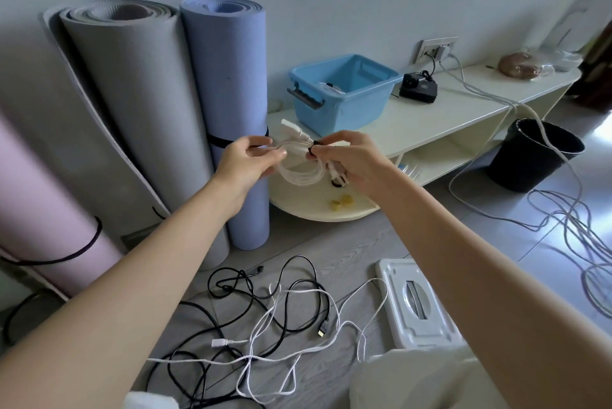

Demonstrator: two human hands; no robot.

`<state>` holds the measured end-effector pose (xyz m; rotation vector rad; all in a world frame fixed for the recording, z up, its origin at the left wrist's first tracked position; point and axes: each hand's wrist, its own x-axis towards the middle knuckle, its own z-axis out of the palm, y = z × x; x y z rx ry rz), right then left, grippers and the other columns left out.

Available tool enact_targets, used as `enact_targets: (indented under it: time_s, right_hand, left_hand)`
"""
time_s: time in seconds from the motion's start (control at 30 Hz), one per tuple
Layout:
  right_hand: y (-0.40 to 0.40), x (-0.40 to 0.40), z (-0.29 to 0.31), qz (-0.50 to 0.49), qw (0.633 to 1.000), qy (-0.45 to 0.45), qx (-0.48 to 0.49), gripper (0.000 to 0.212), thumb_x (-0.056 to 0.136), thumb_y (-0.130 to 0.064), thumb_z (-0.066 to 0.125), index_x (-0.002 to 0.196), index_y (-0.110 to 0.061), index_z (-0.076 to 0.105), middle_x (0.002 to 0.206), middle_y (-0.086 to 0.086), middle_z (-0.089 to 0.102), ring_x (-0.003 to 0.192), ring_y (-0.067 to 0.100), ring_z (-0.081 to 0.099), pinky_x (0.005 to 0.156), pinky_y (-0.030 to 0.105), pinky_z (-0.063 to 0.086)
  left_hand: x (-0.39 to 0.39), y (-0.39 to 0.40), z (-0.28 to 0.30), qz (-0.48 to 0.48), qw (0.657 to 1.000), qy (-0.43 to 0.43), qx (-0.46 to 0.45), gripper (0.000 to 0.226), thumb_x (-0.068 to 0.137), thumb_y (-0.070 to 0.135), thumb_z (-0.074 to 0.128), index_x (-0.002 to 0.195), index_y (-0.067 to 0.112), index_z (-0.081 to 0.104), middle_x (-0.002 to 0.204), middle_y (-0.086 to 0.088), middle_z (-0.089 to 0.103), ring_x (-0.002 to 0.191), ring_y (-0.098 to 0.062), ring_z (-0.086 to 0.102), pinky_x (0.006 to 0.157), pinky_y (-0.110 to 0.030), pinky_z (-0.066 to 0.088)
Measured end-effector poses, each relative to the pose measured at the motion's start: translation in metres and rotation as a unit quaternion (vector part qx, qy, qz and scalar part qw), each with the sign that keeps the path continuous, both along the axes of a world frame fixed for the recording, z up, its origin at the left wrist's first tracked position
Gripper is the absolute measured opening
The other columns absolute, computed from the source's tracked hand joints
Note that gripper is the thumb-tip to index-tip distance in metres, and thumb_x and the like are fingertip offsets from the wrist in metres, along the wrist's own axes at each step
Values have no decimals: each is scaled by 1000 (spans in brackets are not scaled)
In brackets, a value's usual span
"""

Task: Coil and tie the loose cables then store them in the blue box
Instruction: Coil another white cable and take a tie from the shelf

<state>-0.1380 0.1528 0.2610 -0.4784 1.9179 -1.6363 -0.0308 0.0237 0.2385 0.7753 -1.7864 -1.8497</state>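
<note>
I hold a coiled white cable (pixel 303 166) in the air in front of the low shelf. My left hand (pixel 246 160) grips the coil's left side. My right hand (pixel 347 160) pinches a black tie (pixel 314 147) wrapped round the coil's right side, with the cable's white plugs hanging under it. The blue box (pixel 341 92) stands on the shelf just behind my hands, with something white and black inside. Several loose black and white cables (pixel 265 326) lie tangled on the floor below my arms.
Rolled mats (pixel 228 110) lean on the wall at left. The cream shelf (pixel 430 123) carries a black device (pixel 418 88) plugged into a wall socket. A black bin (pixel 533 153) and grey cords (pixel 579 236) are at right. A white stand (pixel 414 306) lies on the floor.
</note>
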Motion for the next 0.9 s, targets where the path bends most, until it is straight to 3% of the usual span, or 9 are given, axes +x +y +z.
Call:
enact_targets:
  time_s: [0.1, 0.17, 0.27, 0.4, 0.5, 0.6, 0.67, 0.77, 0.9]
  right_hand:
    - [-19, -36, 8, -100, 994, 30, -15, 18, 74, -6, 75, 80, -11, 59, 88, 21, 66, 48, 10, 45, 42, 19, 35]
    - [-40, -68, 18, -169, 984, 56, -25, 18, 74, -9, 75, 72, -16, 58, 87, 17, 68, 58, 15, 51, 50, 24, 40]
    - [-70, -115, 36, -249, 963, 104, -21, 12, 78, -12, 69, 68, -10, 63, 68, 7, 62, 64, 18, 53, 62, 30, 44]
    - [-105, -174, 36, -288, 945, 148, 50, 19, 84, -11, 61, 101, -3, 63, 98, 10, 63, 84, 23, 56, 75, 29, 46]
    - [-117, -194, 27, -224, 945, 194, 141, 30, 88, -8, 56, 117, -3, 54, 123, 13, 57, 108, 27, 56, 88, 28, 44]
    - [-119, -194, 27, -197, 913, 276, 227, 34, 91, -1, 41, 123, -4, 51, 132, 14, 51, 124, 30, 46, 100, 35, 35]
    - [-110, -186, 25, -201, 895, 323, 233, 33, 90, -1, 37, 117, -5, 56, 126, 15, 56, 121, 32, 47, 98, 36, 35]
    - [-94, -162, 12, -242, 898, 346, 120, 34, 83, -1, 36, 91, -5, 69, 102, 13, 67, 105, 31, 54, 89, 36, 43]
    - [-69, -103, -34, -231, 909, 343, 51, 32, 77, -3, 38, 75, -3, 69, 82, 13, 70, 82, 29, 60, 73, 35, 45]
  left_hand:
    - [-29, -2, 9, 12, 999, -28, -25, 10, 89, 2, 56, 91, 10, 62, 88, -2, 62, 87, -15, 57, 71, -18, 47]
    - [-53, -6, 13, 4, 999, -25, -27, 26, 91, -2, 47, 77, 15, 60, 83, 0, 62, 81, -13, 57, 66, -16, 47]
    - [-83, -16, 14, -22, 999, -23, -25, 32, 93, -4, 41, 73, 16, 58, 81, 0, 62, 75, -11, 56, 65, -18, 48]
    - [-115, -29, 4, -36, 999, -34, -18, 31, 92, -3, 41, 73, 14, 59, 80, -1, 65, 75, -11, 59, 67, -19, 48]
    - [-122, -31, -5, -40, 998, -40, -12, 31, 92, -3, 40, 75, 14, 59, 80, 0, 66, 73, -10, 60, 66, -19, 47]
    - [-126, -36, -18, -41, 998, -53, -18, 31, 92, -3, 39, 76, 14, 60, 81, -1, 67, 72, -9, 60, 66, -19, 48]
    - [-121, -34, -27, -41, 997, -71, -16, 32, 92, -3, 38, 77, 14, 61, 81, 0, 67, 73, -9, 60, 67, -19, 49]
    - [-113, -27, -31, -50, 994, -95, -24, 34, 93, -3, 36, 76, 14, 59, 78, 1, 64, 70, -7, 59, 66, -18, 49]
    - [-87, -17, -44, -70, 985, -142, -73, 34, 95, -1, 36, 72, 16, 55, 71, 4, 62, 52, 3, 58, 55, -12, 46]
